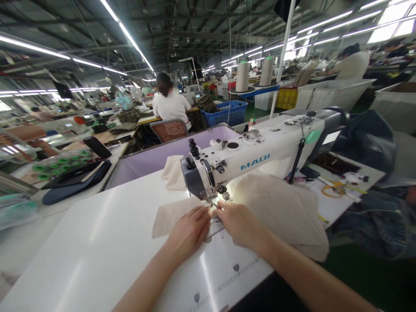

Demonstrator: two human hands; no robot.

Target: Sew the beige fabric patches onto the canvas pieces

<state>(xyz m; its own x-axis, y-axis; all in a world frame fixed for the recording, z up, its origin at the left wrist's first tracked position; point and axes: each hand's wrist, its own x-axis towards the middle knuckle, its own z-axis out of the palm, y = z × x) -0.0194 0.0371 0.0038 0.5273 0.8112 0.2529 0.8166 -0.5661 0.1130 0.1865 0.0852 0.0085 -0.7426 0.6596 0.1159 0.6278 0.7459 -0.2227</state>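
A white sewing machine (260, 151) stands on the white tabletop, its needle area lit. Beige cloth (172, 216) lies under and beside my left hand (195, 223), whose fingers stretch flat over it just left of the presser foot. Right of the foot, my right hand (238, 221) has its fingers curled in a pinch at the cloth's edge, close to the needle. The pinched edge is mostly hidden by the fingers. A larger pile of beige cloth (279, 208) spreads beneath the machine arm, and another piece (173, 172) lies behind the machine head.
A lilac-lined bin (139, 162) adjoins the table's far edge. Yellow-handled scissors (333, 189) lie right of the machine. Thread cones (242, 77) stand on a rack behind. A seated person (170, 104) works ahead, near a blue crate (229, 113). A ruler scale (224, 284) marks the near tabletop.
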